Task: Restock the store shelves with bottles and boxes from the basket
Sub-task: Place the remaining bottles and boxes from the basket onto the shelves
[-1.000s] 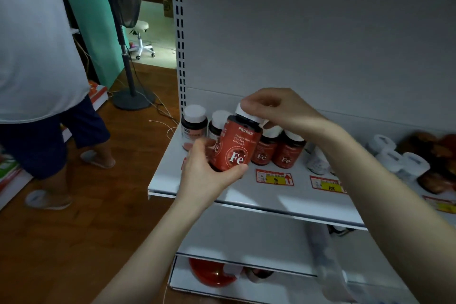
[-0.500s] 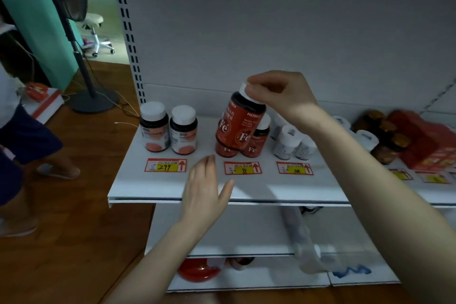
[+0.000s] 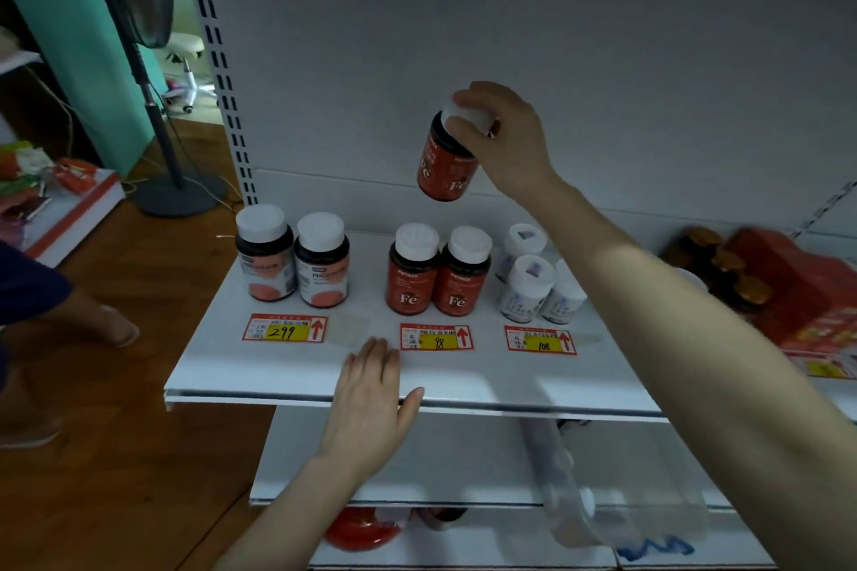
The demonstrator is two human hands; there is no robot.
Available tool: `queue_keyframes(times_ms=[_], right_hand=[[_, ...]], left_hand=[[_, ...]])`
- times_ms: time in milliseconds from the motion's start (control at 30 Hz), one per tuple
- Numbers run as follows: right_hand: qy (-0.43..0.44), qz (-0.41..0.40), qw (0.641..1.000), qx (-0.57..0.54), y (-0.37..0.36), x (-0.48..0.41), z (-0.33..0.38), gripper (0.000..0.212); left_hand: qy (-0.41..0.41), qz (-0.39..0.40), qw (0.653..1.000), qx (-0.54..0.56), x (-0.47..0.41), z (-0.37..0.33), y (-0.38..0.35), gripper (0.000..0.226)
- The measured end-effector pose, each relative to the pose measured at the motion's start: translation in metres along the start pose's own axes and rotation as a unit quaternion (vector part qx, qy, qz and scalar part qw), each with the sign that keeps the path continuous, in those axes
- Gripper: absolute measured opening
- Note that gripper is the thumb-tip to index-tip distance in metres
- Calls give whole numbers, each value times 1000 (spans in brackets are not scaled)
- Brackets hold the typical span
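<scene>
My right hand [image 3: 508, 139] grips the white cap of a red "Fe" bottle [image 3: 443, 167] and holds it in the air above the white shelf [image 3: 287, 366]. Right below it two matching red Fe bottles [image 3: 438, 271] stand side by side behind the 98 price tag. My left hand [image 3: 371, 394] rests flat and open on the shelf's front edge, holding nothing. Two dark bottles with pink labels [image 3: 292, 257] stand at the shelf's left behind the 299 tag. The basket is out of sight.
Small white bottles [image 3: 533, 285] stand right of the Fe pair; my right forearm crosses in front of them. Dark jars and red boxes [image 3: 779, 287] fill the shelf's right end. A standing fan [image 3: 139, 60] and another person's legs [image 3: 55, 315] are on the left.
My left hand let go of the red Fe bottle and dropped to the shelf's front edge. My right hand lifted the bottle by its cap, higher above the two Fe bottles.
</scene>
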State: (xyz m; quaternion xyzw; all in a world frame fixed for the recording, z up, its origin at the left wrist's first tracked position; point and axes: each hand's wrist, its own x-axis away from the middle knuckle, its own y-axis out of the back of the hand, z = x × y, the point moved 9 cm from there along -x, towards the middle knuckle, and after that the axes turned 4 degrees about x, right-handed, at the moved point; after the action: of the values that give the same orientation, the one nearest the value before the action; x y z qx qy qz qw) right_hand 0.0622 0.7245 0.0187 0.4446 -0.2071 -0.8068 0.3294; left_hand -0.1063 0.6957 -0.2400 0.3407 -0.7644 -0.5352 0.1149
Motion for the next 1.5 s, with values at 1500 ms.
queue_keyframes(times_ms=[1500], right_hand=[[-114, 301, 947, -12, -139, 15, -76, 38]], left_hand=[[-33, -61, 995, -69, 1, -3, 7, 60]])
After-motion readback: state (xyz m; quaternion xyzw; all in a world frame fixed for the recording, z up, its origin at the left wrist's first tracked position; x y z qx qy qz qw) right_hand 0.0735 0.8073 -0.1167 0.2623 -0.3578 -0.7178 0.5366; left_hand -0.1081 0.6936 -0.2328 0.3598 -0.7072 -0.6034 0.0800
